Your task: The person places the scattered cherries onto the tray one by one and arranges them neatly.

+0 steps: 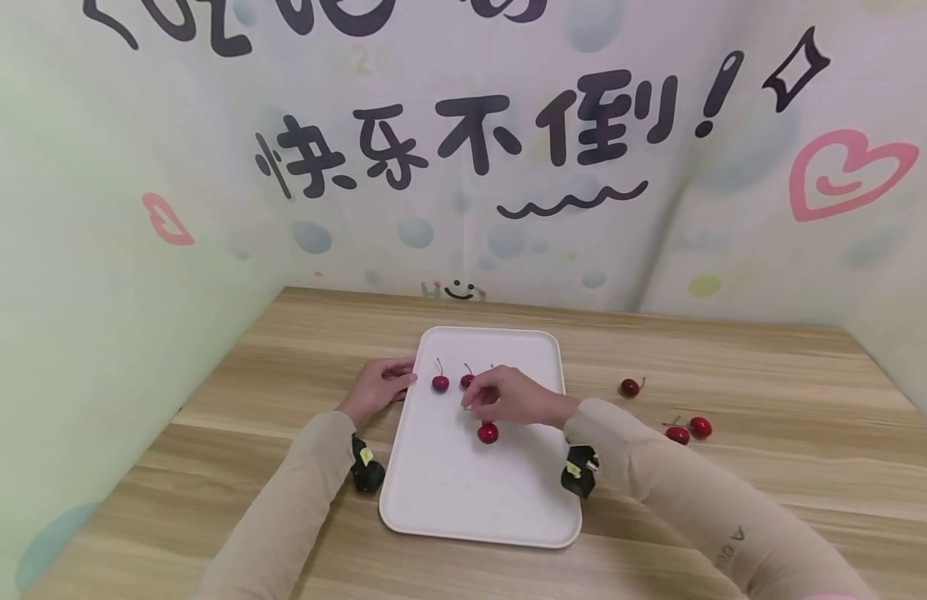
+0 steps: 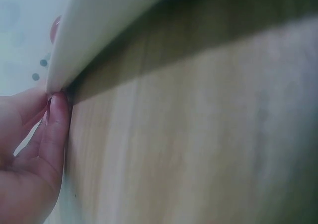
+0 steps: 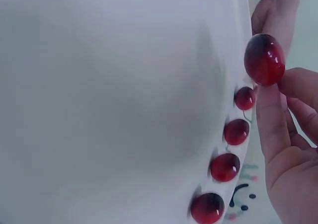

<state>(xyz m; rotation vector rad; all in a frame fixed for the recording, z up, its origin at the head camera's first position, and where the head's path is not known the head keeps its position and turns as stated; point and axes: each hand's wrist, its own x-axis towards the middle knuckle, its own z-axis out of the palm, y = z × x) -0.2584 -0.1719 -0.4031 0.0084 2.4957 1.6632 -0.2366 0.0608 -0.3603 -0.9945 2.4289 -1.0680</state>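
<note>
My right hand (image 1: 514, 397) is above the white tray (image 1: 448, 492), thumb and fingertips pinched together. From them hangs a dark red cherry (image 1: 488, 432), large at the fingertips in the right wrist view; its stem is mostly hidden. A row of several cherries lies on the tray, among them a stemmed one (image 1: 440, 383) at the left and another (image 1: 468, 381) beside it; the right hand covers the others in the head view. At the tray's left side, my left hand (image 1: 378, 387) grips the rim, thumb and finger meeting at the edge (image 2: 57, 82).
Right of the tray, a single cherry (image 1: 630, 387) lies on the wood-grain table (image 1: 771, 492). Nearer are two more, one cherry (image 1: 677, 434) beside another (image 1: 700, 427). A printed cloth wall (image 1: 463, 242) stands behind the table.
</note>
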